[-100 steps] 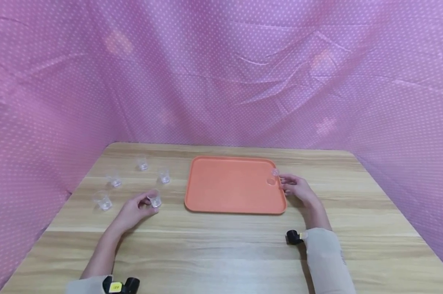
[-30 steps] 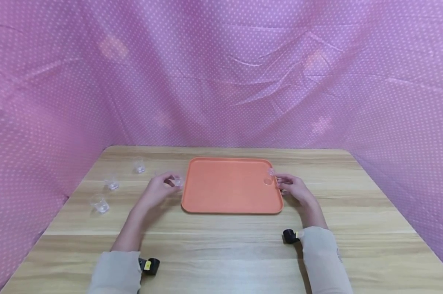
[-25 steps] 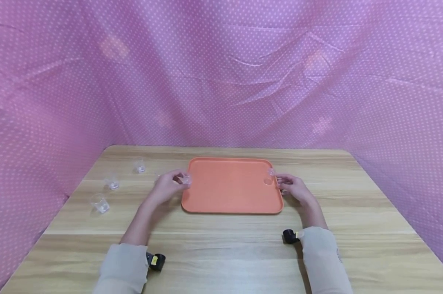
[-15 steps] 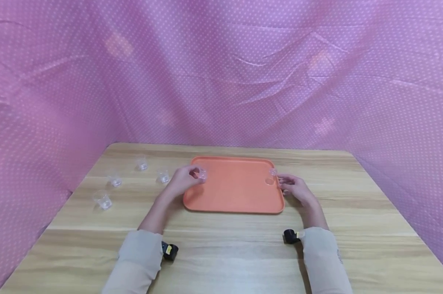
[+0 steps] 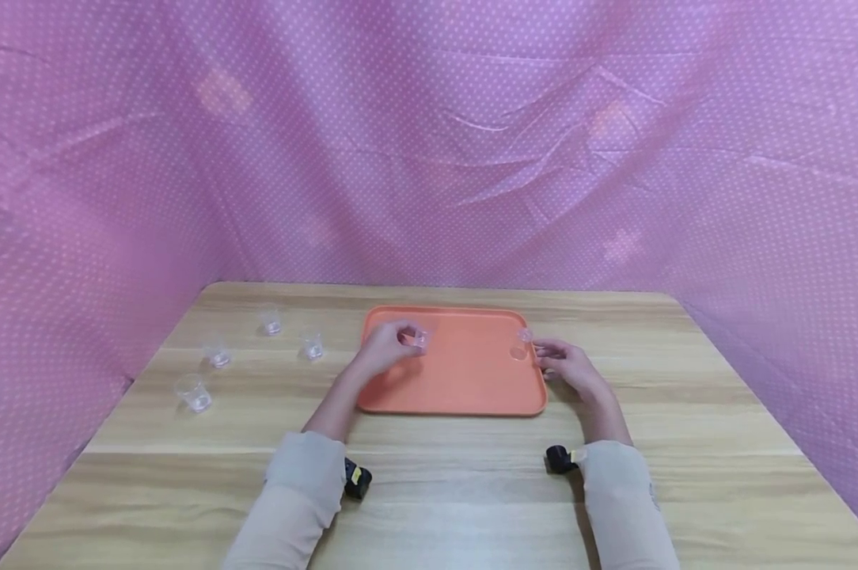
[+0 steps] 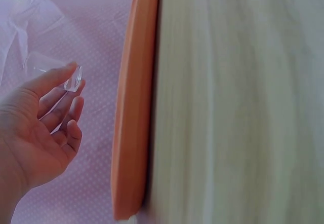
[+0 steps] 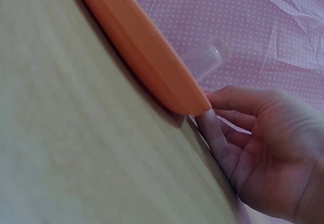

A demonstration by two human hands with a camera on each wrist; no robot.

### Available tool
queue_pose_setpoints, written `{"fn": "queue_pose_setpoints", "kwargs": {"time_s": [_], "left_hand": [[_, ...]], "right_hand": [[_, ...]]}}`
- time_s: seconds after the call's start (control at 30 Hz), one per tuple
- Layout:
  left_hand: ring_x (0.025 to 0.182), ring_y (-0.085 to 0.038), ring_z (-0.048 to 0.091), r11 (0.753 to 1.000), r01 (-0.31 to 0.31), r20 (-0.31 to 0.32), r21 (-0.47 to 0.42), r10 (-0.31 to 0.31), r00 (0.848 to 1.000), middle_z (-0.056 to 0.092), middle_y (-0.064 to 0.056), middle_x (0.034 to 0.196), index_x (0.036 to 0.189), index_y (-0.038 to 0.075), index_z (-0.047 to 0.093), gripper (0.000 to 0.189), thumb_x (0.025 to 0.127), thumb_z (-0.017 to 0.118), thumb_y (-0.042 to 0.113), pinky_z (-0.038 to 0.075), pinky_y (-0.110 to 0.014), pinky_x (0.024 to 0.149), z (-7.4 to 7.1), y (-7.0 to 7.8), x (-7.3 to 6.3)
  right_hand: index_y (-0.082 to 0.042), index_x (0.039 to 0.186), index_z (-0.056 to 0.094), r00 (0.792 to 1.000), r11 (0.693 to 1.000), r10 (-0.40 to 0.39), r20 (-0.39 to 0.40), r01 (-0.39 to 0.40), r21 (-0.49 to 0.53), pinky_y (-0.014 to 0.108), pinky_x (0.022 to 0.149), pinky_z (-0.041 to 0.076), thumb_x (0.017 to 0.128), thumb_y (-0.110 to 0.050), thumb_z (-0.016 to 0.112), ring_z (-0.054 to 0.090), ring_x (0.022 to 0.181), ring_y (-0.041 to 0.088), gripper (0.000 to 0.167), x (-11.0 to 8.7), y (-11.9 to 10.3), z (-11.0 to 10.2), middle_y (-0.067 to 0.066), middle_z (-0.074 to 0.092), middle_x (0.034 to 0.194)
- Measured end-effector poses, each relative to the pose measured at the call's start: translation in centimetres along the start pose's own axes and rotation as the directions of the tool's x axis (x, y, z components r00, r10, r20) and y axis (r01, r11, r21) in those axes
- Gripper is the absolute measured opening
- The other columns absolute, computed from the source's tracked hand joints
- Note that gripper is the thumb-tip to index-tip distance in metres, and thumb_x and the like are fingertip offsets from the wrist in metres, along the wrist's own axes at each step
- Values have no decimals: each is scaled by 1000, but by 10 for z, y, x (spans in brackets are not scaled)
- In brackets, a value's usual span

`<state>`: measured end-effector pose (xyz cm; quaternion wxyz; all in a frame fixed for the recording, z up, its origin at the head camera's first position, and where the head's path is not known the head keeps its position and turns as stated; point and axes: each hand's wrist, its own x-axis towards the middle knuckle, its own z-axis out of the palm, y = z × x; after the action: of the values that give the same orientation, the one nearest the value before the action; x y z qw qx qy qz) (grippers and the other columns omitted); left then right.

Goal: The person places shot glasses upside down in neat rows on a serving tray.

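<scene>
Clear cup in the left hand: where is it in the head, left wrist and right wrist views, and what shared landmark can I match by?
Head: the held cup is just below centre, over the left half of the orange tray.
Left wrist: the held cup is upper left, pinched by the left hand.
Right wrist: not in it; the cup there is another cup.
Shared landmark: the orange tray.
</scene>
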<state>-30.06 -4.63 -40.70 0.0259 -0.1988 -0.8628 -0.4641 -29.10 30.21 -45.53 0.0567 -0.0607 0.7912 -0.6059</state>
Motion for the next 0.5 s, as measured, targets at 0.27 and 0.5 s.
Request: {"fn": "queue_pose_setpoints", "kwargs": {"time_s": [0.27, 0.5], "left_hand": [[80, -19, 55, 999, 36, 24, 13, -37, 999, 64, -6, 90, 100, 1, 65, 27, 75, 72, 10, 45, -28, 71, 18, 1, 9], [76, -17, 54, 999, 34, 33, -7, -34, 999, 63, -7, 91, 98, 2, 66, 23, 77, 69, 8, 45, -27, 65, 31, 8, 16]], "right_hand": [[11, 130, 41, 1000, 1000, 18, -3, -18, 3, 27, 71, 50, 89, 0, 53, 57, 83, 12, 44, 0, -3, 1, 28, 50, 114], [11, 130, 40, 1000, 999, 21, 4, -21, 25, 28, 72, 50, 90, 1, 53, 57, 83, 13, 44, -2, -6, 1, 29, 48, 115]]}}
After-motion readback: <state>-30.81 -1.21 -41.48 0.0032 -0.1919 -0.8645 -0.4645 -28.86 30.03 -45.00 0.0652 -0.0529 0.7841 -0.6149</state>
